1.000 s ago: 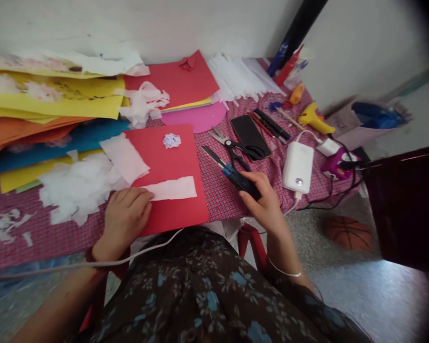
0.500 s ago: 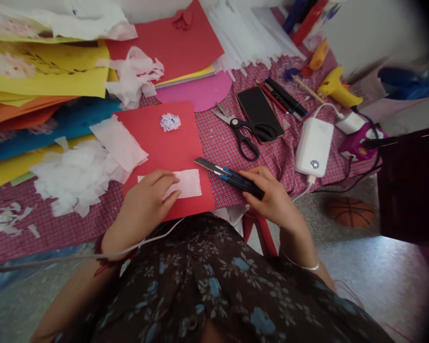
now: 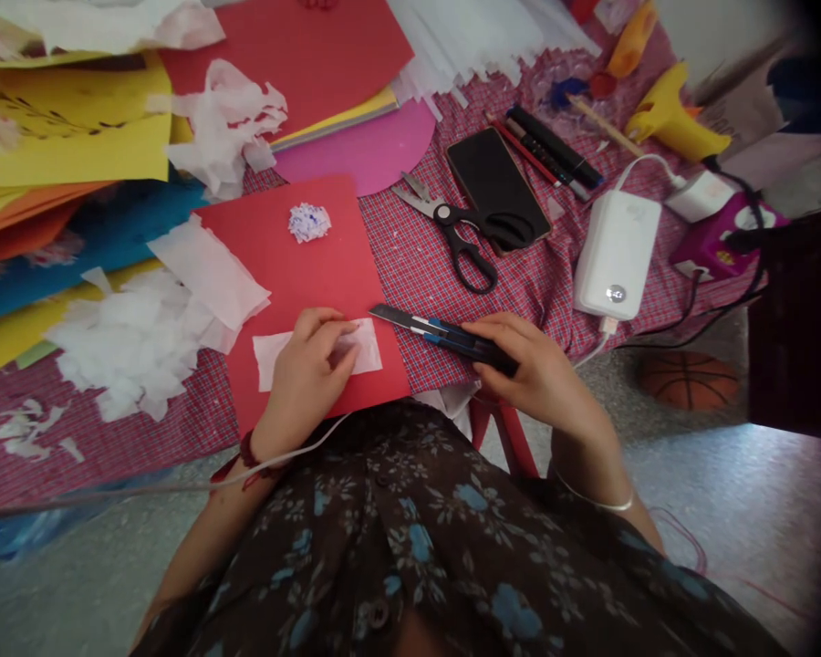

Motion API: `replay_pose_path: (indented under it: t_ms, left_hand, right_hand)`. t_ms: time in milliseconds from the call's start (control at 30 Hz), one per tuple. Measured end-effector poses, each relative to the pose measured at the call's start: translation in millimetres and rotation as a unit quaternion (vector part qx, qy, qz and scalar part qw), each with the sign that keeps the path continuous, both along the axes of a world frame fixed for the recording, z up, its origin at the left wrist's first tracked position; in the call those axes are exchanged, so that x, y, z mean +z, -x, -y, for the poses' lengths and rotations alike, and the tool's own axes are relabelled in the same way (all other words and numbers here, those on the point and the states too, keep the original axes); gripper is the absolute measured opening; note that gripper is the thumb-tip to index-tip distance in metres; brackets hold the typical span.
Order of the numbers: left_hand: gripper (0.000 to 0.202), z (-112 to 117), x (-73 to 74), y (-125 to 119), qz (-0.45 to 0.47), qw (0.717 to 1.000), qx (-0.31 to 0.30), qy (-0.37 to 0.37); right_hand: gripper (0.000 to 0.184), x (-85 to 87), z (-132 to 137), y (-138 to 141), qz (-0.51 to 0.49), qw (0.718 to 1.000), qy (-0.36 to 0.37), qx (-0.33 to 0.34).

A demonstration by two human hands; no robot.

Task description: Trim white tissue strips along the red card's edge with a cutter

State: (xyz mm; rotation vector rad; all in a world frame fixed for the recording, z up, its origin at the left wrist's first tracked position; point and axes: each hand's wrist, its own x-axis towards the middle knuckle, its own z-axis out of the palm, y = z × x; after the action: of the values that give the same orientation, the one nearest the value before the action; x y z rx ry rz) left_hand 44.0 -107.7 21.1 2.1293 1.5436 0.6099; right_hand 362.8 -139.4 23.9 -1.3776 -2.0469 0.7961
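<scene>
Your right hand [image 3: 537, 372] right of centre, grip clenched round cutter [image 3: 452, 337], left hand [image 3: 313, 365] over white strip [image 3: 368, 353], can't tell its grip.

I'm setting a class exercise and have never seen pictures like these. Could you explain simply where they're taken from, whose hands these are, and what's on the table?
There is no machine: these are one person's bare hands. The view comes from a camera worn on the head, looking forward and down. The right hand holds a cutter with its blade out. The left hand is at a white paper strip on a red sheet. The checked cloth also bears scissors, one handle over a phone, a white device and, to the left, a heap of white paper pieces.
</scene>
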Motion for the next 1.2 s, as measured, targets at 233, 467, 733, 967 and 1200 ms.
replay_pose_path:
  t_ms: [233,467,733,967,1200]
  left_hand:
    - [0.010,7.6,-7.5,1.5,0.061,0.997,0.004,-0.042]
    - [0.013,16.5,-14.8,4.4,0.144,0.987,0.068,0.002]
    - [0.026,17.1,-19.6,3.5,0.036,0.988,0.052,-0.140]
    - [0.026,17.1,-13.5,1.6,-0.069,0.974,0.017,-0.217]
    - [0.030,17.1,-18.0,0.6,-0.045,0.984,0.008,-0.175]
  right_hand:
    - [0.049,-0.7,-2.7,-3.0,-0.011,1.000,-0.017,0.015]
    - [0.041,0.4,-14.1,1.3,0.003,0.998,-0.032,0.055]
    - [0.038,7.2,-29.0,7.2,0.047,0.993,-0.034,0.105]
    - [0.041,11.3,-36.3,19.0,0.064,0.989,-0.026,0.129]
    - [0.043,4.8,-35.0,22.3,0.051,0.988,-0.008,0.147]
